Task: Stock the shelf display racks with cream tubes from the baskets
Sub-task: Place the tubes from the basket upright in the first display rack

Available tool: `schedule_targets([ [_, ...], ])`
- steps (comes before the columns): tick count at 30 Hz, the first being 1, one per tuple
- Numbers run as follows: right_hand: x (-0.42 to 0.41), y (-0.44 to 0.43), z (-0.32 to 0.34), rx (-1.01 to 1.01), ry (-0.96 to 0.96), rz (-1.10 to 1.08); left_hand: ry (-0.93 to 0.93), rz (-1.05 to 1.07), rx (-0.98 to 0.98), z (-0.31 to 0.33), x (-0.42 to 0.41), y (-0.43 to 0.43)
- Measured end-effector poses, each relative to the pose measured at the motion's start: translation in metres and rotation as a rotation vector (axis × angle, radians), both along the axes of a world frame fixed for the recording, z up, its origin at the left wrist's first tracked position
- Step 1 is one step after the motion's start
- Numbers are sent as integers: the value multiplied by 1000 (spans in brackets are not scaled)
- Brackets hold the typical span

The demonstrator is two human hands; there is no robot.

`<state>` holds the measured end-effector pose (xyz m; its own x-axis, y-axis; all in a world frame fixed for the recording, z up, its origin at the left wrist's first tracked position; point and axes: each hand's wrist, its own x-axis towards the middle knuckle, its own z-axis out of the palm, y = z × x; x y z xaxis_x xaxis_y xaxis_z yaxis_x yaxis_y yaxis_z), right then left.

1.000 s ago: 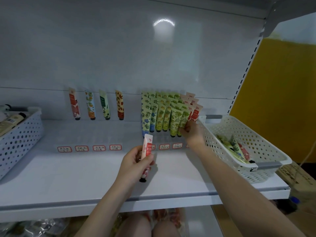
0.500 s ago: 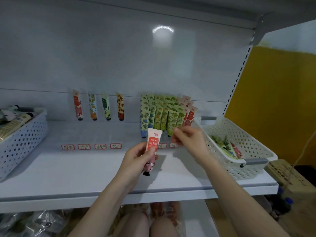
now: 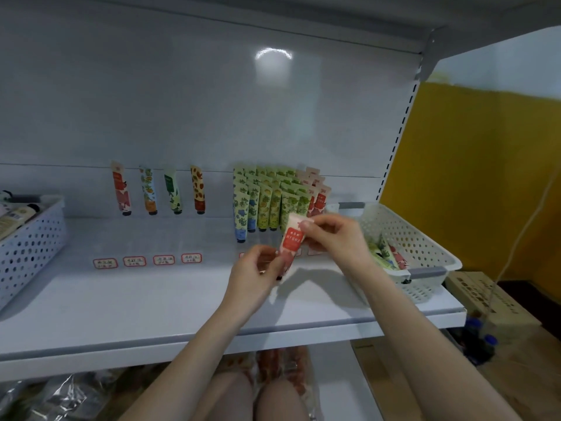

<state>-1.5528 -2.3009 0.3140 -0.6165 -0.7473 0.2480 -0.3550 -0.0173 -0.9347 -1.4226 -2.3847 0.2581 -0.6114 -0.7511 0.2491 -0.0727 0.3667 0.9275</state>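
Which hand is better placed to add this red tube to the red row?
Right, likely. The right hand pinches the top of the red tube, right by the red row; the left hand grips its lower end, further from that row.

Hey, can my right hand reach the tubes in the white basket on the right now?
Probably yes: the basket is open-topped beside the right hand, though it pinches the red tube.

White shelf [image 3: 121,305]. Packed tube block [image 3: 270,202] at back. Left of block: four single upright tubes [image 3: 172,191], labels [image 3: 164,259] in front of them. Far left of block: left basket [image 3: 30,247]. Just right of block: right basket [image 3: 406,238], some tubes inside.
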Motion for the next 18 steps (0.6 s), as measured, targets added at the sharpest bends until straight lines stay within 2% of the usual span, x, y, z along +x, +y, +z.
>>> schedule_targets([
  [3, -20, 5, 14, -29, 112, -144, -249, 3, -240, -16, -16, -5],
  [7, -52, 1, 31, -36, 262, -345, -527, -101, -473, -31, -38, -7],
  [10, -73, -10, 33, -21, 288, -411, -686, -170, -550, -39, -45, -9],
  [14, -88, -26, 25, 44, 354, -444, -745, -168, -588, -51, -44, -11],
  [18, -92, -42, 19, 89, 313, -427, -707, -123, -594, -57, -46, -13],
])
